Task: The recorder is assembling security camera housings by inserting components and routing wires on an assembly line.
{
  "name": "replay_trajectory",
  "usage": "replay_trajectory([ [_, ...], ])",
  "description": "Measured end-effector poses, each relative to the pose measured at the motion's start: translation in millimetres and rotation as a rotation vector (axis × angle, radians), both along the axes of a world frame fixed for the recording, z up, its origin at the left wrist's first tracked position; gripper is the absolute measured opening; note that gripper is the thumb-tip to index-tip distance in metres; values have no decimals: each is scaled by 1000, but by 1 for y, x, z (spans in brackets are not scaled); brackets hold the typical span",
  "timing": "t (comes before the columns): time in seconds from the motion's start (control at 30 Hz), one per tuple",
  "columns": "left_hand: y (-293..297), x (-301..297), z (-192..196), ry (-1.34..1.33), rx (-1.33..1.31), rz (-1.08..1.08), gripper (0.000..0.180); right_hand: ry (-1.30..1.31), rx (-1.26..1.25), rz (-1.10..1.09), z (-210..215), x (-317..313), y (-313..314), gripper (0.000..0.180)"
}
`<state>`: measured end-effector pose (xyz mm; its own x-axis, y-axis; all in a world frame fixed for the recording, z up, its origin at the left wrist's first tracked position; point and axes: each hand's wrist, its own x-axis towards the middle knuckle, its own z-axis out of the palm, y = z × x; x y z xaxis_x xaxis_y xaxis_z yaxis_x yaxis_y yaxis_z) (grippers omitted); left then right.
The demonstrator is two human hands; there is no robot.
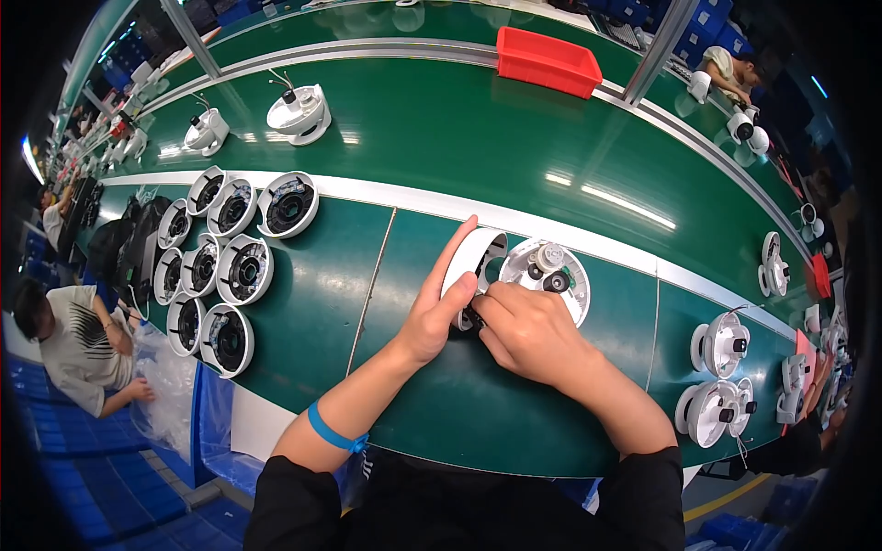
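Observation:
In front of me, my left hand point(434, 317) grips a white round camera housing point(470, 260) tilted on its side, thumb at the near edge and fingers along the outer wall. My right hand point(533, 332) is bent over the housing's open side, fingertips pinched together near a small dark part; what they hold is hidden beneath them. Just beyond my right hand lies a white dish-shaped camera body point(575, 292) with a round white-and-grey module and dark lens parts inside. Around my left forearm is a blue wrist strap point(333, 433).
Several white housings with black insides point(246, 269) are grouped on the green bench point(317, 303) at left. Assembled cameras point(712, 413) sit at right; others point(299, 115) ride the green conveyor point(413, 119). A red bin point(548, 62) stands at the far side. People work at both sides.

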<state>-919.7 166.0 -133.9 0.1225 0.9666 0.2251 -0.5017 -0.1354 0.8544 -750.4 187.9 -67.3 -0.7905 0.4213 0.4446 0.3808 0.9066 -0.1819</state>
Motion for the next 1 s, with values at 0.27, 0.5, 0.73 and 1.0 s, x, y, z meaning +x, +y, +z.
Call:
replay_trajectory([
  [0.27, -7, -4, 5, -24, -37, -55, 75, -68, 242, 57, -4, -1, -4, 12],
  [0.5, -22, -1, 24, 33, 71, -17, 93, -58, 268, 71, 9, 2, -16, 9],
  [0.73, -29, -9, 35, -353, -277, 47, 56, 117, -200, -307, 89, 17, -52, 29],
  [1.0, -41, -27, 46, 170, -193, 609, 69, 437, -1335, -63, 112, 18, -62, 44],
])
